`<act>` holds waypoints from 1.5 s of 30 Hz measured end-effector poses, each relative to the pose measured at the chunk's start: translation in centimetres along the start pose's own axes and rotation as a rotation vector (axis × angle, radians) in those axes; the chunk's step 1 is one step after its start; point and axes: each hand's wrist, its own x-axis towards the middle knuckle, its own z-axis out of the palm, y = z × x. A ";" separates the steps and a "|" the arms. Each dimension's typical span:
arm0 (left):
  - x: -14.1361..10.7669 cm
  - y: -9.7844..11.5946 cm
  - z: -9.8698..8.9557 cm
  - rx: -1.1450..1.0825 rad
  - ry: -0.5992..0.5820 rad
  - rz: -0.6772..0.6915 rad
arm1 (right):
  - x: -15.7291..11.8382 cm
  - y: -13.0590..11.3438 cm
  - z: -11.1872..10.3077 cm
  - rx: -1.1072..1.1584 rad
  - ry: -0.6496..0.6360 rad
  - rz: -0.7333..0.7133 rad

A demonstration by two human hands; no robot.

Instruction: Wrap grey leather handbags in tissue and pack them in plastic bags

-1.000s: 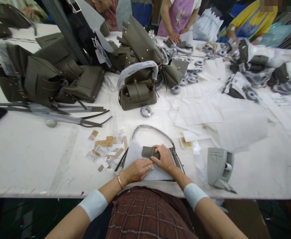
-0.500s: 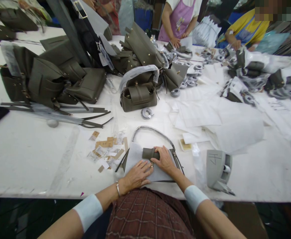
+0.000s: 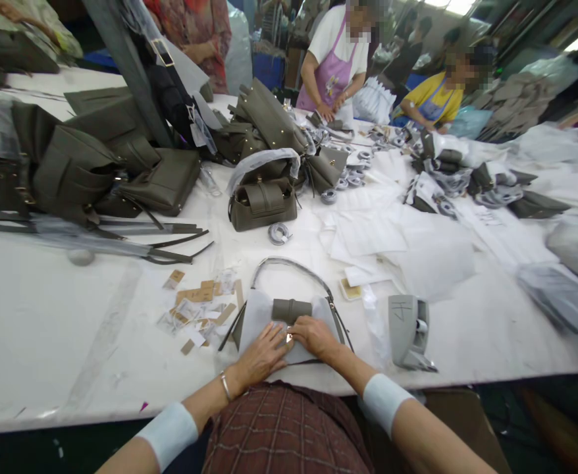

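Handbag point(image 3: 339, 321) of dark olive colour lies on the white table point(image 3: 37, 342), close to the near edge, directly before the person. Its body is mostly hidden under a pale sheet point(image 3: 254, 319) and by both hands. The flap point(image 3: 293, 311) comes out above this sheet. The long axis goes from left to right, and the wrapped handle point(image 3: 289, 261) makes an arch pointing away from the person.

The left hand point(image 3: 263, 355) is open, its fingers laid over the sheet. The right hand point(image 3: 316, 337) has bent fingers at the small shiny clasp point(image 3: 289, 336); whether they pinch it, I cannot tell, because the fingertips are partly covered.

To the left are small tags point(image 3: 203, 289) and packets, with print too small for reading. To the right stands a grey dispenser point(image 3: 401, 329) with a dark handwritten mark, which I cannot read surely. Behind, one more olive bag point(image 3: 264, 203) stands upright, near a rolled strap point(image 3: 279, 234). I see no brand name that I can read.
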 end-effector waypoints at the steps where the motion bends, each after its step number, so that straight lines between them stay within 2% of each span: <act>1: -0.1 -0.1 0.2 0.007 0.008 0.011 | 0.1 0.0 0.0 -0.027 -0.007 -0.006; 6: 0.2 -0.1 1.1 0.036 0.015 0.003 | 0.5 0.3 -0.3 -0.078 -0.048 -0.025; 10: 0.9 0.0 0.8 0.041 0.017 0.012 | 1.0 0.5 -1.0 -0.082 -0.068 -0.069; 13: 0.9 -0.2 0.8 0.050 0.030 0.023 | 1.2 0.2 -1.2 -0.063 -0.052 -0.052; 16: 0.6 -0.5 1.1 0.067 0.062 0.044 | 1.1 -0.8 -0.8 -0.091 -0.028 0.039; 20: 0.4 -0.6 1.5 0.074 0.100 0.075 | 1.1 -2.9 0.6 -0.156 0.062 0.286; 23: 0.4 -0.3 1.3 0.100 0.084 0.070 | 1.2 -4.1 1.4 -0.165 0.132 0.445; 26: 0.4 0.0 0.9 0.129 0.052 0.062 | 1.1 -4.5 1.1 -0.120 0.157 0.468; 28: 0.4 0.2 0.6 0.147 0.034 0.064 | 0.4 -4.2 0.0 -0.072 0.158 0.429; 30: 0.3 0.2 0.5 0.158 0.030 0.059 | -1.0 -3.2 -1.9 0.023 0.254 0.368; 32: 0.3 0.1 0.6 0.157 0.044 0.061 | -3.3 -1.5 -4.0 0.128 0.480 0.351; 34: 0.5 -0.1 0.8 0.158 0.065 0.065 | -6.2 1.0 -5.8 0.156 0.725 0.441; 36: 0.8 -0.4 0.8 0.169 0.084 0.065 | -9.2 3.9 -6.9 0.079 0.822 0.610; 38: 1.5 -0.8 0.7 0.186 0.098 0.051 | -11.8 6.4 -6.8 -0.017 0.745 0.787; 41: 2.5 -1.2 0.5 0.212 0.126 0.028 | -14.5 8.4 -5.4 -0.142 0.421 0.994; 43: 3.0 -1.3 0.6 0.233 0.143 0.042 | -15.4 8.7 -4.3 -0.181 0.259 1.050; 45: 3.1 -1.4 0.8 0.245 0.150 0.076 | -15.7 8.7 -3.9 -0.182 0.190 1.065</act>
